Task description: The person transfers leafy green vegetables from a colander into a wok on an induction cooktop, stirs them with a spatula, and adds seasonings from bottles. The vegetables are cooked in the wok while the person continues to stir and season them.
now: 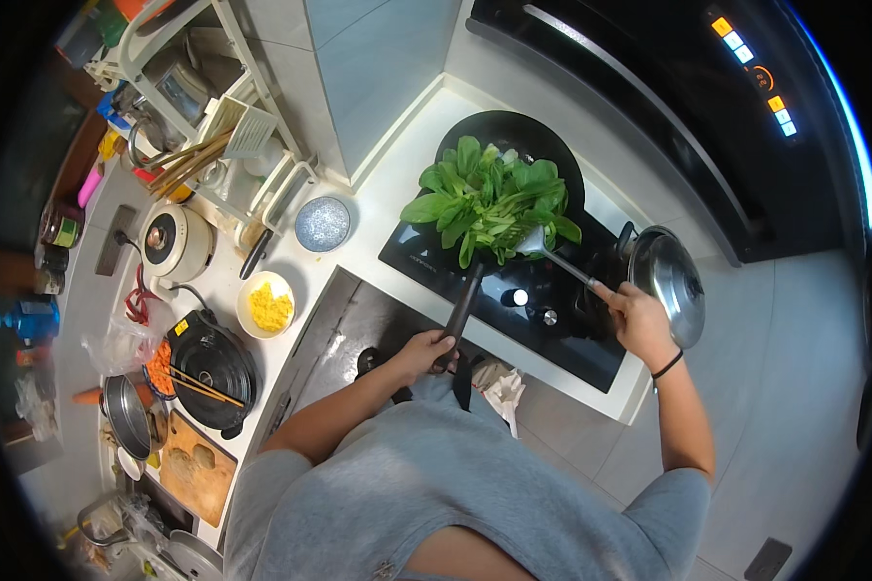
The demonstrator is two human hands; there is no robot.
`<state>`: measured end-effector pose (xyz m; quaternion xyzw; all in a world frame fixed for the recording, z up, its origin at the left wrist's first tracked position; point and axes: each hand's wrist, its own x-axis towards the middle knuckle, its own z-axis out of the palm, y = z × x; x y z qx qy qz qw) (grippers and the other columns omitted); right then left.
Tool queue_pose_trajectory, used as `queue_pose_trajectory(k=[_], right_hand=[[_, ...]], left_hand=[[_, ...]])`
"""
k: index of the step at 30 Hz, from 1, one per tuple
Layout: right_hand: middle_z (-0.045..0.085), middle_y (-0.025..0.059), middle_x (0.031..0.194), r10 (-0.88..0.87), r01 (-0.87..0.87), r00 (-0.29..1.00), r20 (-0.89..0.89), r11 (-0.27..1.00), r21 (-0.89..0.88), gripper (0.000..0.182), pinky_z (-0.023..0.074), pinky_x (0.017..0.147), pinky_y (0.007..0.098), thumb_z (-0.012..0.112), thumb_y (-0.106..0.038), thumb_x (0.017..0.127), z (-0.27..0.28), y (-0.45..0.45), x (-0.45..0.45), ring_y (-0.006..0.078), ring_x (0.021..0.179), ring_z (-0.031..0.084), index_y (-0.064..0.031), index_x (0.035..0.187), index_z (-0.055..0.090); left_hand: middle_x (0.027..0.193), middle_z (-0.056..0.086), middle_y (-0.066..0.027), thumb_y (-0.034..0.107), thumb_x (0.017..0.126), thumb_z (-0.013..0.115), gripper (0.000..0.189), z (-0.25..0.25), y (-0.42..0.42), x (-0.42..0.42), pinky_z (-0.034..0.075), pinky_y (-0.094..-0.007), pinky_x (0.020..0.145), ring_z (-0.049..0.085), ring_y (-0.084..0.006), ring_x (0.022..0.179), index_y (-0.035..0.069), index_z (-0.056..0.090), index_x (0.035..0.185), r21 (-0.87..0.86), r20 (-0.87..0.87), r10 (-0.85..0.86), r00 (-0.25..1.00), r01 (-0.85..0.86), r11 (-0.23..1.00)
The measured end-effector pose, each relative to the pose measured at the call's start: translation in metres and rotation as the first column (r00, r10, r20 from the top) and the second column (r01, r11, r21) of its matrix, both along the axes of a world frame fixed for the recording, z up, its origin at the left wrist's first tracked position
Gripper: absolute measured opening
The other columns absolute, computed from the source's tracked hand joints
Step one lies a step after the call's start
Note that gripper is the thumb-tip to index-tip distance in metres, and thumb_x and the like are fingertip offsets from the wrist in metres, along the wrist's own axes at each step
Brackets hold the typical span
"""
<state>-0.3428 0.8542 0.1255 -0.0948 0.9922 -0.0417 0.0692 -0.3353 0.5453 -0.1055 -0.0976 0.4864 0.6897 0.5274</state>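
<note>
A black wok point(505, 127) heaped with leafy greens point(487, 192) sits on the black glass cooktop point(588, 348). My left hand point(429, 354) grips the wok's long dark handle point(465, 301) near its end. Held in my right hand point(639, 319) is a metal spatula point(563, 261), its blade against the near right side of the greens. The blade's front edge is partly hidden by leaves. Just beyond my right hand stands a pot with a glass and steel lid point(672, 283), on the right part of the cooktop.
On the left counter are a bowl of scrambled egg point(270, 305), a patterned blue dish point(323, 224), a knife point(256, 254), a white electric cooker point(177, 242), a black round appliance point(214, 370) with chopsticks across it, and a wooden cutting board point(198, 468). A range hood point(625, 109) overhangs the cooktop.
</note>
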Motion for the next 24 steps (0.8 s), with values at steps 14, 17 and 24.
queue_pose_trajectory(k=[14, 17, 24], right_hand=[[0.054, 0.0113, 0.074, -0.158, 0.16, 0.987, -0.033, 0.986, 0.053, 0.04, 0.0465, 0.057, 0.04, 0.056, -0.004, 0.071, -0.037, -0.04, 0.016, 0.0307, 0.067, 0.057, -0.0147, 0.109, 0.061], [0.054, 0.0113, 0.073, -0.177, 0.182, 0.977, -0.123, 0.982, 0.038, 0.04, 0.0466, 0.056, 0.0392, 0.054, -0.004, 0.073, -0.08, -0.053, -0.002, 0.03, 0.066, 0.058, -0.0164, 0.111, 0.06], [0.053, 0.0136, 0.074, -0.296, 0.262, 0.945, -0.139, 0.94, -0.22, 0.042, 0.0455, 0.061, 0.0402, 0.058, -0.008, 0.074, -0.121, -0.072, -0.013, 0.0328, 0.068, 0.056, -0.0174, 0.115, 0.058]], left_hand=[[0.112, 0.046, -0.0259, 0.029, 0.063, 0.078, 0.094, 0.025, 0.052, -0.16, 0.043, -0.0358, 0.083, 0.049, -0.0322, 0.101, -0.013, 0.023, 0.127, -0.226, -0.903, 0.105, 0.417, -0.667, 0.71], [0.093, 0.058, -0.0168, 0.013, 0.068, 0.071, 0.046, 0.039, 0.057, -0.171, 0.048, -0.0331, 0.066, 0.058, -0.0251, 0.08, -0.005, 0.05, 0.105, -0.08, -0.915, 0.221, 0.338, -0.688, 0.721], [0.082, 0.056, -0.0121, 0.005, 0.073, 0.055, 0.013, 0.055, 0.108, -0.175, 0.044, -0.0393, 0.074, 0.053, -0.0303, 0.084, 0.006, 0.065, 0.081, -0.122, -0.976, -0.206, -0.065, -0.622, 0.774]])
